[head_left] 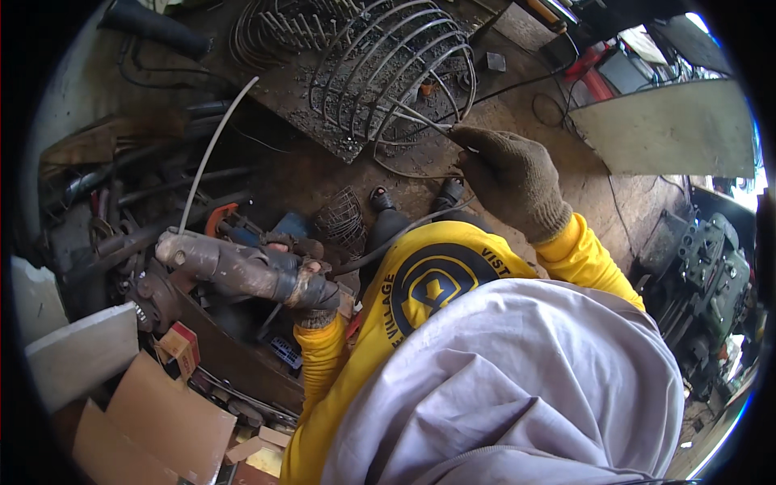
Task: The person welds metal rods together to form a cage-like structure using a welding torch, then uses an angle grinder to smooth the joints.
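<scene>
My right hand point(513, 182), in a brown knit glove, reaches forward with its fingers pinched on the end of a thin metal rod point(416, 117). That rod leads back into a large coil of bent metal rod point(388, 69) in front of me. My left hand point(314, 297), gloved too, is closed around the near end of a thick, worn, brown-grey cylindrical tool point(230, 265) on my left; some fingers are hidden by it. From the tool's far end rises a pale curved rod point(212, 153); whether it is fixed there I cannot tell.
The coil rests on a low metal plate point(295, 105) strewn with small scraps. Between the tool and my feet lies a small wire coil point(341, 218). Opened cardboard point(166, 416) is at lower left, a pale board point(667, 129) at right, and a greenish machine point(711, 271) below it.
</scene>
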Demonstrator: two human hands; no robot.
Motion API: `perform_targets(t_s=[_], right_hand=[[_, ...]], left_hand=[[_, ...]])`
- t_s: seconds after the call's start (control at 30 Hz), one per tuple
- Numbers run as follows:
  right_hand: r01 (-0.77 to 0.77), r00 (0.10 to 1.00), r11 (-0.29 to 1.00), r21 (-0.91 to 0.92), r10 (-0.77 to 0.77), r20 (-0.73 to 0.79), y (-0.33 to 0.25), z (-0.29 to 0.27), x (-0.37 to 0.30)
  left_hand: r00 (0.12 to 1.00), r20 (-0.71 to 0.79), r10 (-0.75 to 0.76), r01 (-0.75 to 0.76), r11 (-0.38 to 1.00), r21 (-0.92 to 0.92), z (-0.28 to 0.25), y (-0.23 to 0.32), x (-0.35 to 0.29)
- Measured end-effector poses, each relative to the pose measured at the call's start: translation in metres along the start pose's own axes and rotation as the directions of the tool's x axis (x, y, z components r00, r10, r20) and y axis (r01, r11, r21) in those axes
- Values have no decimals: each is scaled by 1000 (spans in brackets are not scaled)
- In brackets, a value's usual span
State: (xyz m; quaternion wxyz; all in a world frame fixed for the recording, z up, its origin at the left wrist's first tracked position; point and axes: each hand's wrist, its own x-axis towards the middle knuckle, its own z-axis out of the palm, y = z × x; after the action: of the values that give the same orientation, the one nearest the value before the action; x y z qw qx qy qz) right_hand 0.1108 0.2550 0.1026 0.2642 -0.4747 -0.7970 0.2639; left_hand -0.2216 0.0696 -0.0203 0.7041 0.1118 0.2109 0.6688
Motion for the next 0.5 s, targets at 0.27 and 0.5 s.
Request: perform_targets(t_s=[0.27,0.5], right_hand=[[-3,998,995,-101,-3,-64,2,-10,-8],[-29,994,981,-192,8,-107,2,-12,-14]], left_hand=[[650,519,-555,735,633,-243,-44,83,77],[566,427,-705,617,20,-786,4,75,84]])
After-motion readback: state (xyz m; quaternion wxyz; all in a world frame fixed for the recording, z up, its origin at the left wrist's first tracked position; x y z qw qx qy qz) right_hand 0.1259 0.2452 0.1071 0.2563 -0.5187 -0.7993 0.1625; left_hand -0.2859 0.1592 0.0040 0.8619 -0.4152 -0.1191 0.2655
